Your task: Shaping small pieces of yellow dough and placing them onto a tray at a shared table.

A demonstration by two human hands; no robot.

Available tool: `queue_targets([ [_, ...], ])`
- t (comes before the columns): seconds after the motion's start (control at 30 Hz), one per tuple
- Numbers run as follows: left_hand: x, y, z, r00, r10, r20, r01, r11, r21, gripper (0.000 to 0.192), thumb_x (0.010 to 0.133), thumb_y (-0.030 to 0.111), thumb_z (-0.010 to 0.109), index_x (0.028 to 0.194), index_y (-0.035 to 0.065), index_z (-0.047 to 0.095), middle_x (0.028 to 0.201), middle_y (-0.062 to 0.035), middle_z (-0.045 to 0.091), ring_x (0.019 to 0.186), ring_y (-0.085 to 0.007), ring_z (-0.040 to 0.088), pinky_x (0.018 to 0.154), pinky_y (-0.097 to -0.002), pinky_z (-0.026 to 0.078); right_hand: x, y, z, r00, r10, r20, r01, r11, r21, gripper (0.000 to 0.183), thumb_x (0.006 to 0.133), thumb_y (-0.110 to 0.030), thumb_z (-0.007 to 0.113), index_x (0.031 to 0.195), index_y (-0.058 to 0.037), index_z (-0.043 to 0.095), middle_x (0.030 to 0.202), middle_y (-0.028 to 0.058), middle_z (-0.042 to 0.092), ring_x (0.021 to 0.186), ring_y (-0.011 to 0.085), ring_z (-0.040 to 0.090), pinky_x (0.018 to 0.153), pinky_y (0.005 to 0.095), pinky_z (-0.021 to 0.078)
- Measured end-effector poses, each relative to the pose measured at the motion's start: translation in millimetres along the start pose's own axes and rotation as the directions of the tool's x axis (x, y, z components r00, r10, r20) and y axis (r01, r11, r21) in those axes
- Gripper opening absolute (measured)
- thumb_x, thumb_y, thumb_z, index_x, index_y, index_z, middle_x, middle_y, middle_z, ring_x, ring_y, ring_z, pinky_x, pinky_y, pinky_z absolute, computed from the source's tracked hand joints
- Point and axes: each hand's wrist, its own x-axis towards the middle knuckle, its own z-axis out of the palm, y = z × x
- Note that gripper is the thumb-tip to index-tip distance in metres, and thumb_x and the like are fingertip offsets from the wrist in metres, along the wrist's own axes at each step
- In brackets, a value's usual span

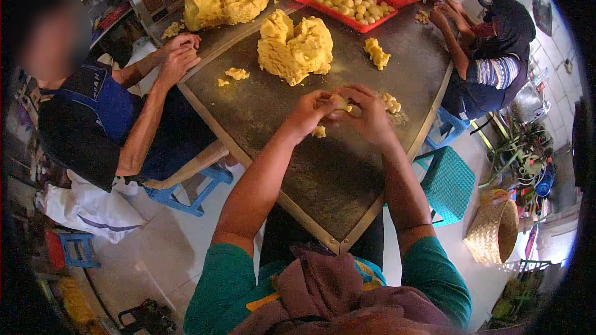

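Over the near part of the table, my left hand (309, 114) and my right hand (370, 114) meet around a small piece of yellow dough (343, 105). Fingers of both hands press on it, and part of it is hidden. Beneath my left hand a dough scrap (319, 131) lies on the tabletop. Small pale pieces (391, 103) sit in a cluster just beyond my right hand. Farther off stands a large, split lump of yellow dough (295, 49), with a smaller chunk (377, 54) to its right and crumbled bits (237, 73) to its left.
A wooden-edged table (344, 186) reaches my lap. At its far side are a big dough block (226, 0) and a red tray of dough balls (347, 2). Co-workers sit left (88, 116) and right (493, 56). A teal stool (447, 186) and woven basket (489, 232) stand right.
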Motion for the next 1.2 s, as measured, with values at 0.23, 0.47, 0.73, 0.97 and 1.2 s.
queue_targets([
  [0.23,1.0,9.0,-0.4,0.992,-0.059,-0.107,0.066,0.996,0.056,0.043,0.083,0.041,0.051,0.101,0.0025,0.048,0.072,-0.0061,0.056,0.057,-0.0121,0.055,0.053,-0.0234,0.046,-19.1,-17.4,-15.3,0.987,0.072,0.141,-0.073,0.997,0.003,0.032,0.067,-0.013,0.069,0.096,-0.0063,0.059,0.086,0.0091,0.06,0.085,0.0217,0.058,0.072,0.0293,0.0462],
  [0.47,-1.9,13.8,1.9,0.97,0.066,-0.235,-0.005,0.968,0.249,0.03,0.084,0.034,0.051,0.096,0.0056,0.052,0.065,-0.003,0.055,0.051,-0.0074,0.049,0.044,-0.0199,0.038,-85.2,-21.5,-36.9,0.754,0.302,0.584,-0.204,0.952,-0.229,0.021,0.076,-0.019,0.06,0.092,-0.0058,0.059,0.086,0.012,0.058,0.079,0.0292,0.056,0.07,0.0359,0.0456],
  [0.73,-81.4,62.1,35.5,0.877,0.426,-0.223,-0.433,0.901,0.019,0.014,0.081,0.017,0.056,0.075,0.004,0.055,0.06,-0.0034,0.051,0.05,-0.0082,0.045,0.043,-0.0206,0.034,-75.0,-42.0,-32.1,0.979,0.077,0.186,-0.014,0.948,-0.319,0.029,0.08,-0.024,0.053,0.103,-0.0067,0.055,0.093,0.0132,0.054,0.088,0.0293,0.051,0.077,0.0368,0.0422],
  [0.97,-213.1,92.3,48.7,0.318,0.69,0.651,-0.421,0.718,-0.555,0.011,0.075,0.012,0.059,0.074,0.0005,0.06,0.079,-0.015,0.059,0.051,-0.0189,0.054,0.041,-0.0272,0.039,-62.2,-25.1,12.5,0.95,0.045,0.308,0.102,0.891,-0.443,0.031,0.08,-0.026,0.055,0.104,-0.0074,0.054,0.094,0.0118,0.053,0.089,0.028,0.051,0.077,0.036,0.0422],
  [1.2,-269.9,118.0,42.5,0.113,0.762,0.638,-0.653,0.541,-0.53,0.03,0.084,0.031,0.044,0.105,0.0097,0.042,0.106,-0.0131,0.04,0.093,-0.0257,0.035,0.078,-0.0355,0.029,-59.8,-25.6,-9.5,0.974,0.143,0.174,-0.095,0.961,-0.262,0.034,0.077,-0.031,0.059,0.105,-0.0112,0.055,0.098,0.0134,0.053,0.093,0.031,0.05,0.078,0.037,0.0425],
])
